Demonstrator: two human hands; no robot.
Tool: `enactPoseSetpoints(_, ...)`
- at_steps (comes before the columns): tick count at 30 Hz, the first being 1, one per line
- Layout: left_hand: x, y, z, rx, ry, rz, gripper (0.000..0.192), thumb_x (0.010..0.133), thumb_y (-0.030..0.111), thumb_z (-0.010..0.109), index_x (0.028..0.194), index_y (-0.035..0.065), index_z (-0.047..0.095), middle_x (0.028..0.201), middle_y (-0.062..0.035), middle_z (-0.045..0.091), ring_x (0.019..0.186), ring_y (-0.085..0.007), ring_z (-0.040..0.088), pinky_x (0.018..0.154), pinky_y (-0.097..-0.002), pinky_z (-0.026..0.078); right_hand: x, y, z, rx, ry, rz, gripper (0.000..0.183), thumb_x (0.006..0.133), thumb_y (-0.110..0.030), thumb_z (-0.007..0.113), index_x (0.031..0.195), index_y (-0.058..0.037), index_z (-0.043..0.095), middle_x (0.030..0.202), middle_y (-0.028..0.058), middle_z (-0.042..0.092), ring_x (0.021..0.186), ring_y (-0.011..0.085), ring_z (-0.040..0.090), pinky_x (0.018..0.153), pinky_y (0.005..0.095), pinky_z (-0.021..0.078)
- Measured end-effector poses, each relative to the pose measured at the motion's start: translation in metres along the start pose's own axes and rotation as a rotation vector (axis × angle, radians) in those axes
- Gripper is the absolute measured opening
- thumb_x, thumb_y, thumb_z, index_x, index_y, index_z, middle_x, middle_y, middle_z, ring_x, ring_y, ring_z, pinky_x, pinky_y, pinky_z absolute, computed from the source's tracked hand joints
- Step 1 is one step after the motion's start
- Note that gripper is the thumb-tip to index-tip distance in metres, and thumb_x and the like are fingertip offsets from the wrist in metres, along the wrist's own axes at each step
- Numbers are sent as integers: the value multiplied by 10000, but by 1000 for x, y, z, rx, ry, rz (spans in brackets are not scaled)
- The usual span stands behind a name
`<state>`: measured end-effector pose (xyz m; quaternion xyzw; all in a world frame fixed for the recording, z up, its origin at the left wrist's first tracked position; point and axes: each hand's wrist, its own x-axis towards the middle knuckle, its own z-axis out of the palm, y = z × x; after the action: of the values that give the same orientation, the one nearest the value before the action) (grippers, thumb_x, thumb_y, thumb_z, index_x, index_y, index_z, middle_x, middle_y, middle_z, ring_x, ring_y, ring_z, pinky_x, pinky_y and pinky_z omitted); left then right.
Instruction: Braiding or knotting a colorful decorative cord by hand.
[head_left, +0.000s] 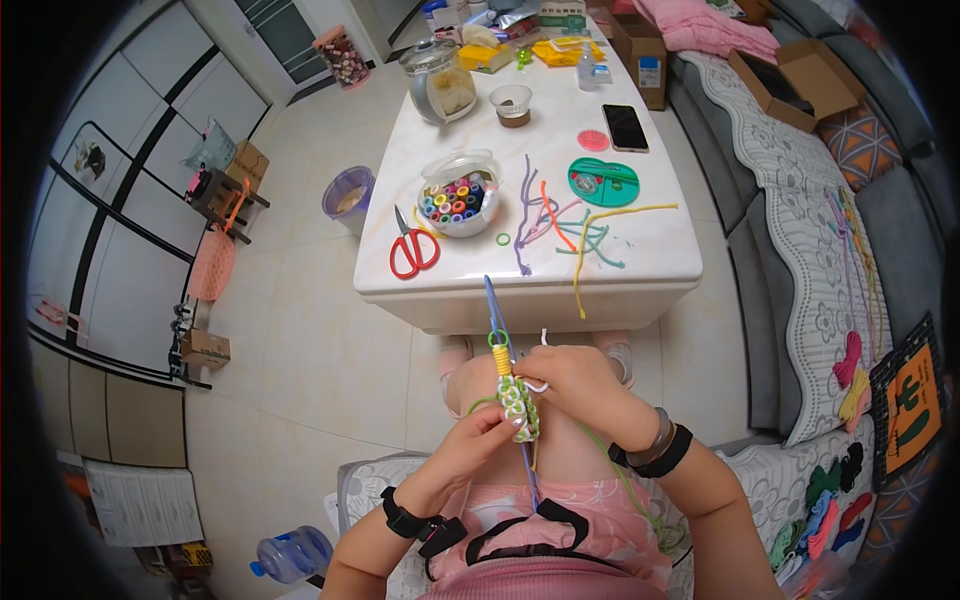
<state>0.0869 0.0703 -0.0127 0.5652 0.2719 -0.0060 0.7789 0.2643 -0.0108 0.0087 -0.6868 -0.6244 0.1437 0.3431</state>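
Observation:
A knotted cord piece (517, 397) in green and white hangs over my lap, with a yellow wrapped neck (502, 360) and a green ring (498, 338) at its top. A blue cord (491, 300) runs up from the ring to the table edge. My left hand (484, 431) pinches the lower part of the knotting between thumb and fingers. At its upper right side, my right hand (574, 375) has its fingertips closed around a white cord (537, 388). A green cord (619, 469) trails past my right wrist to the seat. The fingertips partly hide the knots.
On the white table (465, 289) lie red-handled scissors (414, 251), a tub of thread spools (457, 199), loose cord pieces (555, 217), a green tray (604, 182) and a phone (625, 127). A glass kettle (439, 82) stands farther back. Cord bundles (814, 517) lie on the sofa at right.

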Motion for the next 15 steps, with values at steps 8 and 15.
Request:
enactPoseSetpoints(8, 7, 3, -3, 74, -66, -23, 189, 884, 197, 491, 928, 31, 570, 840, 34, 511, 748, -49, 437, 694, -197, 363, 0, -3, -1, -59, 11, 2, 111, 719, -137, 549, 807, -116, 612, 717, 44, 559, 669, 246, 569, 571, 342, 448)
enactPoseSetpoints(15, 6, 2, -4, 43, -47, -31, 204, 879, 232, 501, 836, 52, 588, 771, 45, 504, 682, -41, 418, 632, -189, 349, 4, -1, 0, 70, 47, 72, 123, 728, -134, 560, 828, -95, 621, 763, 73, 593, 704, 267, 576, 607, 343, 457)
